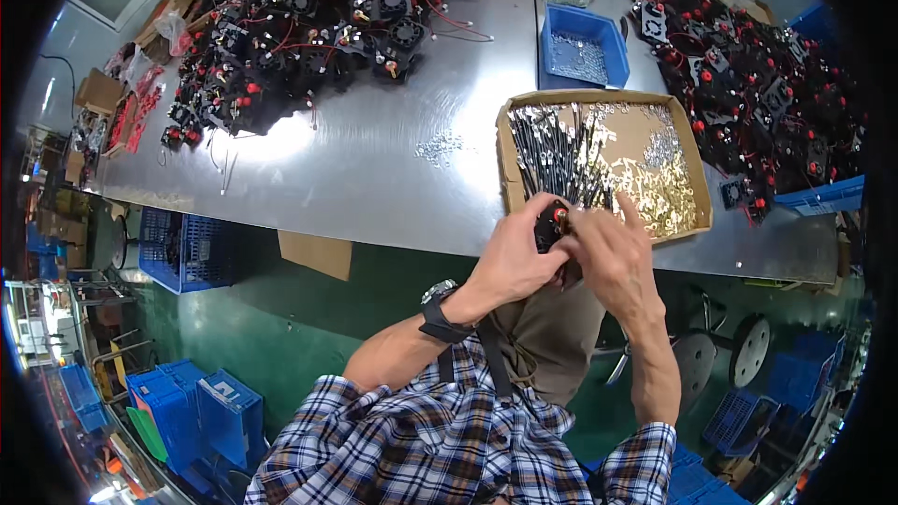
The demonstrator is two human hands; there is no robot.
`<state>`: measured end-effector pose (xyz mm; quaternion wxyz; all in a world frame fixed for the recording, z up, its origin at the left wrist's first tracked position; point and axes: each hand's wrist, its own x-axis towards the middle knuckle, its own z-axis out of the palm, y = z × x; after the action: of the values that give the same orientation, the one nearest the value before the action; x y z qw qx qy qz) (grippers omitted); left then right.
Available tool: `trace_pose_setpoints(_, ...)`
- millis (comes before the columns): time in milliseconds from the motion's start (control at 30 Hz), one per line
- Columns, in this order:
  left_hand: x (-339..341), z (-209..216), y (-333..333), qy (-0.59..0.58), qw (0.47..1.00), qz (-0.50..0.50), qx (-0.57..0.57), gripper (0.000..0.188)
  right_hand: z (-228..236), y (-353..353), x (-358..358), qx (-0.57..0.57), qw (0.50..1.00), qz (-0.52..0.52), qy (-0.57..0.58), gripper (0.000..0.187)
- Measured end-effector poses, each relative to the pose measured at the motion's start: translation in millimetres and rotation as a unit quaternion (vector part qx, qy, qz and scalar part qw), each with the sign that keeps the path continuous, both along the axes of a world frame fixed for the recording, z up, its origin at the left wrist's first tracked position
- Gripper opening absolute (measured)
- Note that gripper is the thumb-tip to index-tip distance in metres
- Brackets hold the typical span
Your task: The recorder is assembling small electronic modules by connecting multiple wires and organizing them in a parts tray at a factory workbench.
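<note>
My left hand is closed on a small black part with a red round terminal, held just over the table's front edge. Fingers curled, my right hand meets the same part from the other side; whatever its fingertips pinch is hidden. Right beyond both hands lies a shallow cardboard tray. Inside it are black cables with metal ends, a pile of brass-coloured lugs and small silvery nuts or washers.
A blue bin of small metal pieces stands behind the tray. Loose silvery hardware lies on the metal table. Heaps of black fan assemblies with red terminals cover the back left and the right. A blue crate sits below.
</note>
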<state>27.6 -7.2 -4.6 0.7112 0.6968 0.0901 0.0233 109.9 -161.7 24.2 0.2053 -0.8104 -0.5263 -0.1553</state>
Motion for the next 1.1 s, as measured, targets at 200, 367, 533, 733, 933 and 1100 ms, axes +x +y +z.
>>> trace_pose_setpoints(200,-1.6,26.1,2.9,0.082,0.992,0.017,-0.098,0.036,15.1,-17.8,-0.5,-0.047,0.997,-0.029,0.053,0.032)
trace_pose_setpoints(367,1.5,8.8,10.0,0.016,0.998,-0.008,0.058,0.039,21.0,-9.6,-4.0,-0.072,0.989,0.023,0.128,0.049)
trace_pose_setpoints(533,-2.0,13.8,2.3,-0.015,0.997,0.007,0.071,0.038,26.2,-4.0,-8.1,-0.027,0.993,0.001,0.111,0.050)
trace_pose_setpoints(733,-4.8,12.2,2.1,0.005,0.998,0.018,0.059,0.039,32.2,-4.1,-7.6,-0.169,0.969,-0.017,0.178,0.051)
trace_pose_setpoints(933,-4.4,30.3,11.5,0.024,0.999,0.012,0.035,0.039,33.5,-27.1,3.8,-0.153,0.972,-0.053,0.168,0.053)
trace_pose_setpoints(1100,-4.6,62.2,111.8,-0.017,0.987,0.136,0.079,0.039,33.3,-113.9,69.6,-0.035,0.932,-0.304,0.195,0.047)
